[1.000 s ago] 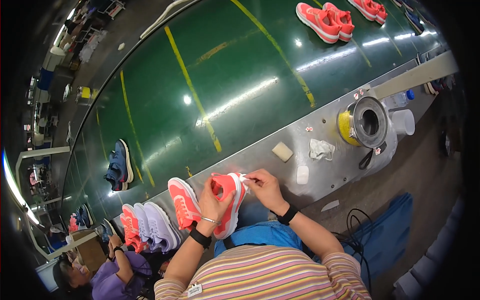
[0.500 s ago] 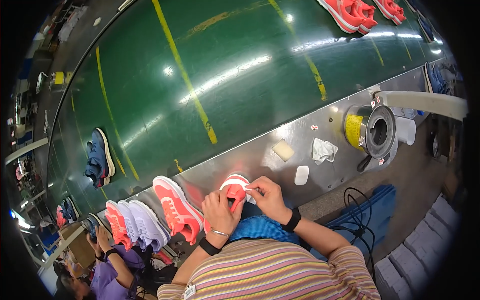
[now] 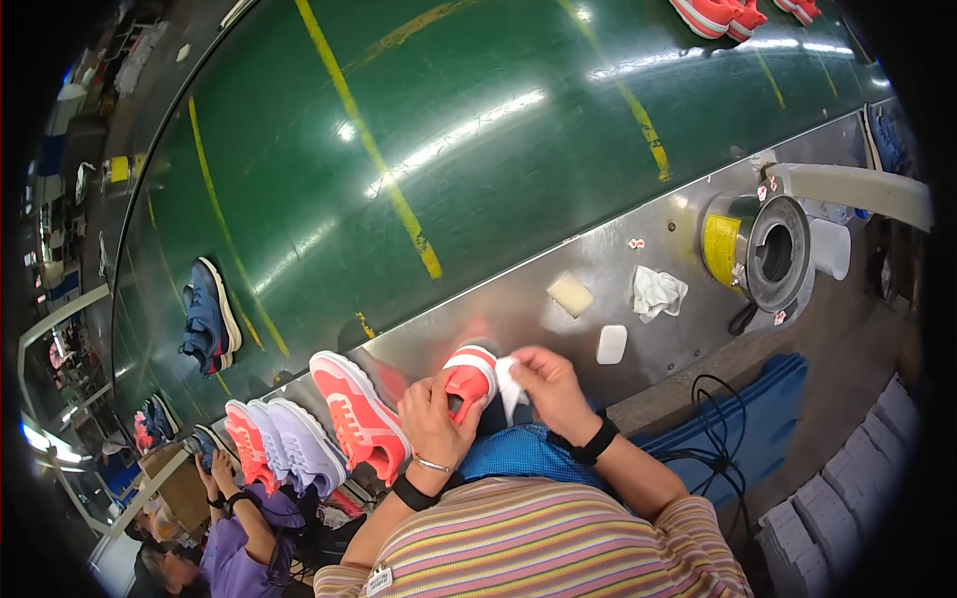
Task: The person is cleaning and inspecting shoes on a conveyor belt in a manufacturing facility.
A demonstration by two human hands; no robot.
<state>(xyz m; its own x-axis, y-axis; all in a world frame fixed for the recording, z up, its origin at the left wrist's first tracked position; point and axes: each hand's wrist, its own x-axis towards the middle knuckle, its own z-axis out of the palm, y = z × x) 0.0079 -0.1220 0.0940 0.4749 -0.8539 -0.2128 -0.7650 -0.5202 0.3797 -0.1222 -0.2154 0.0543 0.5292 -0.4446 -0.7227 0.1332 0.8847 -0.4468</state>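
My left hand [image 3: 433,421] is closed around the collar end of a coral sneaker [image 3: 473,371] with a white sole, held at the bench edge in front of me. Pinched in my right hand [image 3: 554,395] is a white cloth [image 3: 511,389], hanging just right of the sneaker. The fingertips of that hand are slightly blurred. Left of my hands lies another coral sneaker [image 3: 351,407], its toe pointing away from me. Lavender sneakers [image 3: 304,445] and one more coral shoe [image 3: 249,447] stand beside it.
A metal ledge [image 3: 518,311] borders the green conveyor belt [image 3: 299,199]. On it lie a beige sponge [image 3: 570,295], a white block [image 3: 611,345], a crumpled cloth [image 3: 658,293] and a metal can [image 3: 768,249]. A navy shoe [image 3: 209,319] sits on the belt. At lower left, a co-worker [image 3: 239,528] handles a shoe.
My right hand has drawn the white cloth away from the sneaker's opening, and more of the cloth shows. My left hand keeps its hold. The whole view has shifted slightly.
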